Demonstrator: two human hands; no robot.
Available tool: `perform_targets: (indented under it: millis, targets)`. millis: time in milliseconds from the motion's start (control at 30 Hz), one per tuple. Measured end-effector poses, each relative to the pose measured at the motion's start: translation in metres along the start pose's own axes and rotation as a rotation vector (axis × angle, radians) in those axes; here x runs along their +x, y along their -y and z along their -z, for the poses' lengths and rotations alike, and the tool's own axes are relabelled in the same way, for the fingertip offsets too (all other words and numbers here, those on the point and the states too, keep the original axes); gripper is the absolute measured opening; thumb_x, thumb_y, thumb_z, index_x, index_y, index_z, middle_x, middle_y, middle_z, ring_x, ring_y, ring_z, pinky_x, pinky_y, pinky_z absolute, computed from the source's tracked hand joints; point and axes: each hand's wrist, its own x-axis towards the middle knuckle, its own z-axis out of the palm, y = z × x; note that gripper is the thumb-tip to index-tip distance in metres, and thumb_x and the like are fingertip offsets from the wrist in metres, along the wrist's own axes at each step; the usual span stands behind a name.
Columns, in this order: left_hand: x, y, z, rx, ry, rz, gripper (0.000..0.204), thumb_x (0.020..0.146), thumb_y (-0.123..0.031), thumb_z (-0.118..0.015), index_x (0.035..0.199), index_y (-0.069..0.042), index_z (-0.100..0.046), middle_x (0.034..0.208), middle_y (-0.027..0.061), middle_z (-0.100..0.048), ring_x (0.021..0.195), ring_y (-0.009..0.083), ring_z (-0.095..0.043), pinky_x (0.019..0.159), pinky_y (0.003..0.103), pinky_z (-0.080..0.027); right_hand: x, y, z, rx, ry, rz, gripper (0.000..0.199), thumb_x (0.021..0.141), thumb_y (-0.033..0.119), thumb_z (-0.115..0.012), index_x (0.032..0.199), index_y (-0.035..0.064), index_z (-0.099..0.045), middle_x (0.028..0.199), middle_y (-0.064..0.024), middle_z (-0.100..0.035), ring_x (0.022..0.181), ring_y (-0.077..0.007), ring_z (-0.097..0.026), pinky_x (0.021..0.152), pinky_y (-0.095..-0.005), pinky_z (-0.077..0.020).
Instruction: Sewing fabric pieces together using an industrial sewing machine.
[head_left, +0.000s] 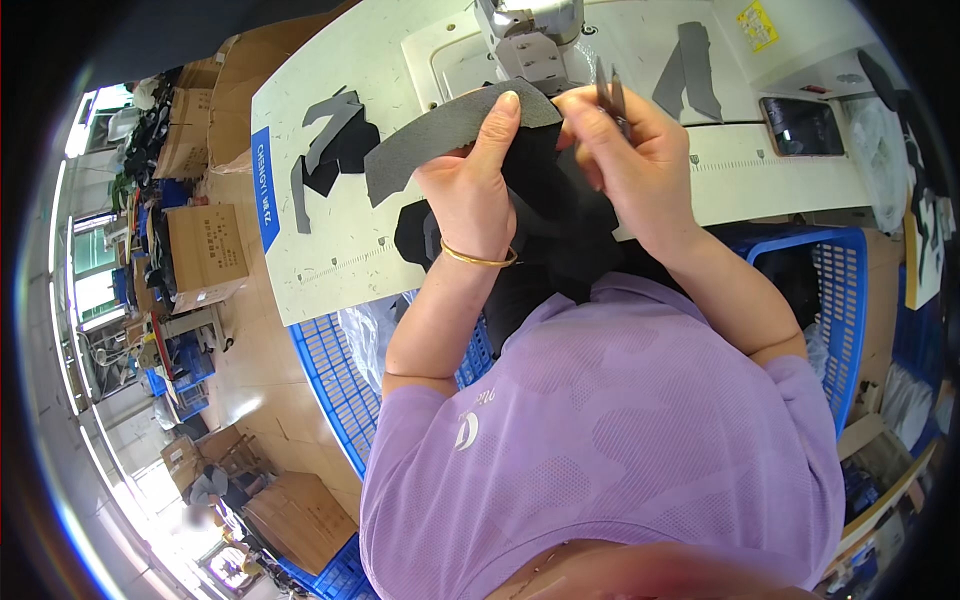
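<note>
My left hand (pixel 476 170) pinches a curved grey fabric piece (pixel 425 138), thumb on top and fingers beneath it. Closed around a small pair of dark thread snips (pixel 613 100), my right hand (pixel 640 165) is at the right end of that piece; the snips' blades point up and away. Its fingertips are by the fabric's edge, and whether they also pinch it I cannot tell. Black fabric (pixel 565 215) hangs below both hands, over the table's near edge and toward my lap. Just beyond the hands stands a sewing machine (pixel 530 40).
Cut grey and black pieces (pixel 340 135) lie on the white table (pixel 300 270) at left. Two grey strips (pixel 688 75) and a phone (pixel 802 127) are at right. Blue baskets (pixel 850 290) flank me below the table. Cardboard boxes (pixel 205 250) stand on the left.
</note>
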Motion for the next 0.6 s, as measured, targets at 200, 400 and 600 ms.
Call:
perform_targets:
  millis: [200,400,600]
  targets:
    - [-0.001,-0.003,-0.001,-0.01,0.028,-0.031,0.011,0.084,0.0,-0.072,0.093,0.003,-0.068,0.089,0.0053,-0.067,0.078,0.0105,-0.061,0.072,0.023,-0.049,-0.004,0.002,0.009,0.147,0.095,-0.161,0.023,0.094,0.023,-0.06,0.089,0.0021,-0.068,0.07,0.0,-0.063,0.053,-0.0015,-0.048,0.047,-0.0179,-0.036]
    - [-0.002,-0.005,0.0,0.025,0.012,0.026,0.01,0.084,0.001,-0.071,0.094,0.003,-0.068,0.091,0.0057,-0.068,0.079,0.0111,-0.061,0.073,0.024,-0.049,-0.003,0.003,0.005,-0.119,0.082,-0.004,0.02,0.091,0.02,-0.065,0.089,0.0007,-0.067,0.066,0.0014,-0.062,0.057,-0.0009,-0.048,0.05,-0.0197,-0.037]
    - [0.01,-0.014,-0.004,-0.112,0.062,0.066,0.014,0.083,0.002,-0.071,0.097,0.003,-0.066,0.094,0.0071,-0.067,0.08,0.0121,-0.061,0.075,0.025,-0.05,0.005,0.009,0.002,-0.173,0.083,0.094,0.022,0.091,0.021,-0.064,0.086,0.0005,-0.067,0.064,0.0002,-0.062,0.056,-0.0014,-0.048,0.05,-0.0205,-0.037]
